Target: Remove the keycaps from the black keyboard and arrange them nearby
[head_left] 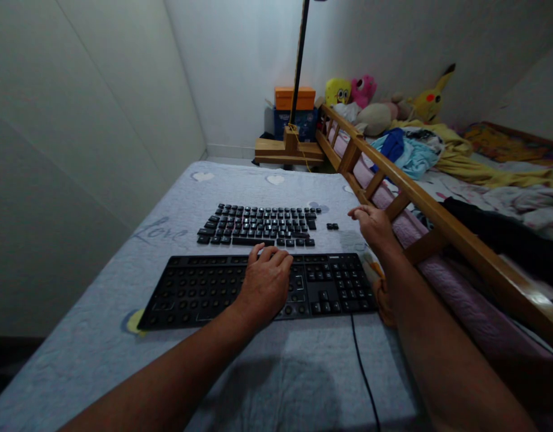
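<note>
A black keyboard (322,292) lies on the pale bedspread (240,384). Its left and middle sections show bare switch posts without caps, while the number pad and arrow keys still carry theirs. My left hand (266,281) rests palm down across the keyboard's middle, fingers spread toward its far edge. Beyond it, loose black keycaps (258,225) lie in rows, with a long space bar (253,242) in front. Two small keycaps (332,226) sit apart on the right. To their right, my right hand (371,223) hovers near the bed rail with fingertips pinched together; anything between them is too small to see.
A wooden bed rail (393,180) runs along the right side, with clothes and plush toys beyond. The keyboard cable (364,366) trails toward me. An orange-brown cloth (384,300) lies by the keyboard's right end. A wooden stand (290,147) with a black pole and boxes are at the back.
</note>
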The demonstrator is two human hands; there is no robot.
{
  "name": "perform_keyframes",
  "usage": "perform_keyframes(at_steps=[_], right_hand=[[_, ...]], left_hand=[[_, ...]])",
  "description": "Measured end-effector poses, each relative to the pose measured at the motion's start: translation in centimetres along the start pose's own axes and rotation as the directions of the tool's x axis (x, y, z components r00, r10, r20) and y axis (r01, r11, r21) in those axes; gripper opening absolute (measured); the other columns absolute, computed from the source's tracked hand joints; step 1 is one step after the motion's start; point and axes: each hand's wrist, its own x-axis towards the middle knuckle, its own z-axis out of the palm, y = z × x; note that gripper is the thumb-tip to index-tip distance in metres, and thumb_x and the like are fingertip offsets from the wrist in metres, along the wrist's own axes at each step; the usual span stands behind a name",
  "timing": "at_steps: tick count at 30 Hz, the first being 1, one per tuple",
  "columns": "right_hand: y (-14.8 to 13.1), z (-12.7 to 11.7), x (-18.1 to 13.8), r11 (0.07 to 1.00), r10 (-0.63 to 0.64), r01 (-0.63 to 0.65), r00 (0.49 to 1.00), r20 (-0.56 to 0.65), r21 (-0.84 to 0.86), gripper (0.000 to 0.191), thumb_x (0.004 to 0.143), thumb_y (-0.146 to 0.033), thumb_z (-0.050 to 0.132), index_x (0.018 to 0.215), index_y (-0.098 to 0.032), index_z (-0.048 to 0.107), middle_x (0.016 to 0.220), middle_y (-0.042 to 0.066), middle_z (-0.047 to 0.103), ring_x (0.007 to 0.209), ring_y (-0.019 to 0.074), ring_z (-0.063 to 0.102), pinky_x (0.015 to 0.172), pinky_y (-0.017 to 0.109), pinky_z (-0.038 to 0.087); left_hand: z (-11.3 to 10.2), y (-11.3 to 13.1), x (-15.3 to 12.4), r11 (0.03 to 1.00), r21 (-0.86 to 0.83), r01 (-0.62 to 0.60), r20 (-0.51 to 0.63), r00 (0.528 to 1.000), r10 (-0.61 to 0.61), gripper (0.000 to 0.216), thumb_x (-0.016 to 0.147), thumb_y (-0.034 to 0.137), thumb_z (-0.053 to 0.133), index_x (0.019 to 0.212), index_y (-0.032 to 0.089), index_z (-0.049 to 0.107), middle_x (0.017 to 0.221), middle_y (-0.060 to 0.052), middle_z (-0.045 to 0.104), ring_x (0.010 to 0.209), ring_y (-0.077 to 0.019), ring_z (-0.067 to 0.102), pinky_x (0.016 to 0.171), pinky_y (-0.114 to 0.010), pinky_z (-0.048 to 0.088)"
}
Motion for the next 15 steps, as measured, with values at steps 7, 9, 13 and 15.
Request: perform_keyframes(at_steps=[7, 9, 13, 15], right_hand=[[-4.1, -3.0, -6.9, 0.859, -0.016, 0.02, 1.0, -0.012, 0.512, 0.033, 0.092, -0.035, 0.037, 0.079, -0.019, 0.063, 0.062, -0.001, 0.05, 0.056, 0.0137, 0.046, 0.052, 0.026, 0.035], [-4.6, -2.8, -8.8, 0.842, -0.007, -0.065, 0.991, 0.131, 0.536, 0.032, 0.095, -0.041, 0.039, 0.087, -0.02, 0.062, 0.056, -0.005, 0.042, 0.05, 0.0126, 0.039, 0.047, 0.025, 0.029], [-4.4, -1.9, -10.7, 0.898, -0.046, -0.049, 0.978, 0.204, 0.437, 0.027, 0.094, -0.041, 0.046, 0.085, -0.02, 0.06, 0.065, -0.003, 0.051, 0.06, 0.0133, 0.049, 0.056, 0.025, 0.037], [-4.3, -1.5, -11.0, 0.94, -0.081, 0.014, 0.98, 0.183, 0.342, 0.021, 0.091, -0.036, 0.052, 0.081, -0.02, 0.06, 0.071, -0.001, 0.057, 0.068, 0.0151, 0.055, 0.063, 0.026, 0.04]], left_hand=[[0.1, -0.1, -0.1, 1.0, -0.006, -0.011, 0.015, 1.0, 0.011, 0.022, 0.089, 0.016, 0.055, 0.108, 0.02, 0.065, 0.112, -0.005, 0.07, 0.107, -0.0255, 0.059, 0.107, -0.05, 0.032], [0.1, -0.1, -0.1, 1.0, -0.005, -0.013, 0.018, 1.0, 0.013, 0.022, 0.09, 0.016, 0.055, 0.109, 0.02, 0.064, 0.114, -0.005, 0.07, 0.107, -0.0254, 0.059, 0.107, -0.05, 0.032], [0.2, -0.1, -0.1, 1.0, -0.001, -0.016, 0.022, 1.0, 0.016, 0.021, 0.09, 0.016, 0.054, 0.109, 0.02, 0.064, 0.115, -0.005, 0.07, 0.107, -0.0255, 0.059, 0.108, -0.05, 0.031], [0.2, -0.1, -0.1, 1.0, 0.002, -0.017, 0.022, 1.0, 0.017, 0.022, 0.09, 0.016, 0.054, 0.109, 0.02, 0.064, 0.115, -0.005, 0.07, 0.107, -0.0253, 0.06, 0.108, -0.05, 0.03]])
